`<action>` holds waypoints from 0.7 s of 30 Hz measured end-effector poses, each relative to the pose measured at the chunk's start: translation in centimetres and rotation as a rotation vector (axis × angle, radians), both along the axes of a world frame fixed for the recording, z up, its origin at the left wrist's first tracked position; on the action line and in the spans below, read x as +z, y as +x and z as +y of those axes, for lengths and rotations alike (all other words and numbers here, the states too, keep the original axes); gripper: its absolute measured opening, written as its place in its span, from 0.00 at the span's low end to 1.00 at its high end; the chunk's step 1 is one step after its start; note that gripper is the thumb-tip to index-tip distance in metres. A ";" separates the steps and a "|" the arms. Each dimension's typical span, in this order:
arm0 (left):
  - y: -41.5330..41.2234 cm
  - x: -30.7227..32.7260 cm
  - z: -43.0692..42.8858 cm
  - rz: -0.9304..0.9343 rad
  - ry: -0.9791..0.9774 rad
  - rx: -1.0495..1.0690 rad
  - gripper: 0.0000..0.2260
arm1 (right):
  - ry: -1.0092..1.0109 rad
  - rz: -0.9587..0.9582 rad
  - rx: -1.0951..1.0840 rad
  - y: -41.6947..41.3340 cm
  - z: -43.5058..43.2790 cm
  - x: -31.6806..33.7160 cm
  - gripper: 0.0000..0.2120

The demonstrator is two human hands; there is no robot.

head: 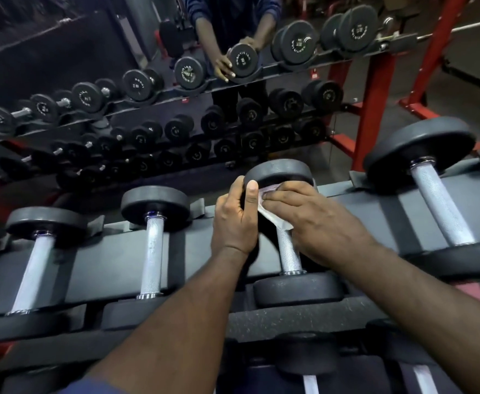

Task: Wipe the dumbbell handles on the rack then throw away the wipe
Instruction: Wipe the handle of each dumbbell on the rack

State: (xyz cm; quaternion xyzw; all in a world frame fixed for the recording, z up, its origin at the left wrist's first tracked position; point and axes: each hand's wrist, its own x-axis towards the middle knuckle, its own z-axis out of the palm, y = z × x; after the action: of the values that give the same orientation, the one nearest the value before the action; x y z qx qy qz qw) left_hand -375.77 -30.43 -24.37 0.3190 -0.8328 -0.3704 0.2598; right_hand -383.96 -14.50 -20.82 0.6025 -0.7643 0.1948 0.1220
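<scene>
Wipe (271,220): white, folded round the far end of the middle dumbbell's handle (289,255), just below its far head (278,173). Our right hand (315,220) pinches it there, fingers curled over the bar, likely to rub along the knurling. Our left hand (234,220) clasps the far head, thumb up; we judge this stops the dumbbell rolling. It rests on the top shelf of the rack (202,253). Neighbouring handles (152,251) lie bare on either side.

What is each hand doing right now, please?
Left hand: grips the dumbbell by its far head.
Right hand: holds the wipe on the handle.
</scene>
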 end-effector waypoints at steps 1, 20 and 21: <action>0.0 -0.1 0.1 0.001 -0.004 0.002 0.30 | -0.054 -0.071 -0.032 0.0 0.3 -0.5 0.26; -0.2 -0.3 -0.1 0.046 -0.023 0.008 0.38 | -0.454 -0.686 -0.271 1.4 0.2 0.1 0.25; -0.2 -0.4 -0.1 0.046 -0.025 0.007 0.38 | -0.540 -0.796 -0.330 1.5 0.4 -0.2 0.24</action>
State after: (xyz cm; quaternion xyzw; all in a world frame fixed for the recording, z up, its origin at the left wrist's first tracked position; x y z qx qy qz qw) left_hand -375.98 -30.58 -24.72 0.3100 -0.8301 -0.3664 0.2840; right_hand -382.50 -14.05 -21.00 0.2996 -0.7589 0.5782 0.0020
